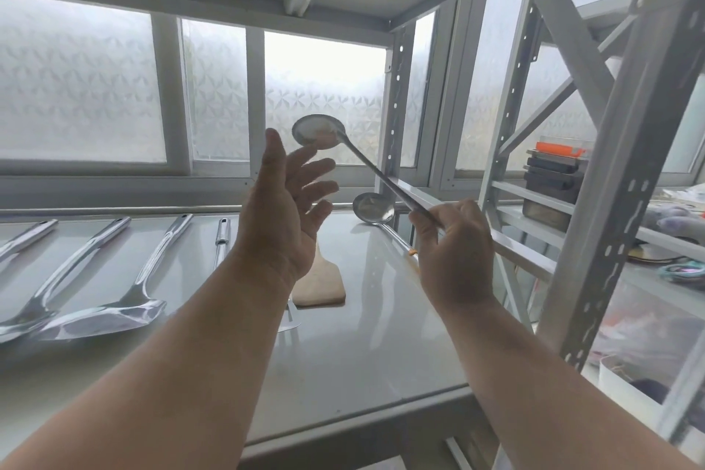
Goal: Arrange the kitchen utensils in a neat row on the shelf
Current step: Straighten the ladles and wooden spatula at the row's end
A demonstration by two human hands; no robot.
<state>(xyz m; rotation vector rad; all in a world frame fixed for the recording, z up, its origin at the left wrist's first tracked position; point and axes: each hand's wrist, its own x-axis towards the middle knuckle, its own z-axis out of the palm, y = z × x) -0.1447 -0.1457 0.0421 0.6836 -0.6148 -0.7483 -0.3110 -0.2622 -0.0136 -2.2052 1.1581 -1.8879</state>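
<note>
On the left part of the white shelf [366, 317] several steel utensils lie side by side with their handles pointing to the window: one steel handle [26, 237] at the far left edge, then a large spoon [57, 279], then a steel turner [126, 301] with its flat blade toward the viewer, then a thinner steel handle [222, 240] whose lower part is hidden behind the left forearm. Next comes a wooden spatula [322, 286], flat on the shelf and partly covered by the left wrist; under it there seems to be the edge of a metal blade, but this is hard to tell.

The left hand [282, 214] is lifted above the shelf, released, with fingers spread and holding nothing. Just above its fingertips is the round bowl of a long ladle [358, 160], which is in the air and tilted up to the left. The right hand [454, 244] is grasping this ladle by the lower end of its handle, with fingers curled around it.

Behind the right hand a second ladle [373, 208] lies on the shelf near the back right corner, bowl toward the window.
</note>
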